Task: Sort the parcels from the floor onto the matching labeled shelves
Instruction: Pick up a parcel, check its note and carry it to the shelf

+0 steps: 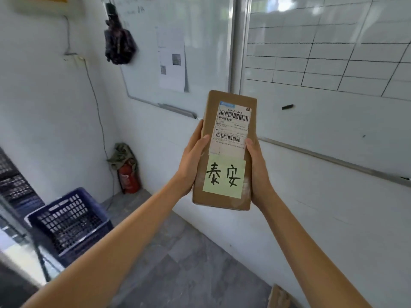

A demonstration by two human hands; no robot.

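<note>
Head view: brown cardboard parcel [225,152] held up in the air in front of the person, labelled face toward the camera; long axis runs near vertical, top end tilted slightly right and away, toward the whiteboards; white shipping label [232,127] with barcodes on the upper half, yellow sticky note [224,177] with two handwritten characters on the lower half, both reading upright; left hand [191,161] grips the parcel's left long edge, thumb curled onto the front face beside the shipping label, fingers wrapped behind; right hand [259,172] grips the right long edge, thumb on the front edge, fingers hidden behind the box; both forearms reach up from the bottom of frame; ruled whiteboard [333,52] on the wall behind, second whiteboard [178,41] left of it with a printed sheet stuck on; red fire extinguisher [129,176] in the corner on the floor; dark blue plastic crate [69,221] at lower left; grey tiled floor [189,263] below; corner of another cardboard piece [279,296] at the bottom edge.
</note>
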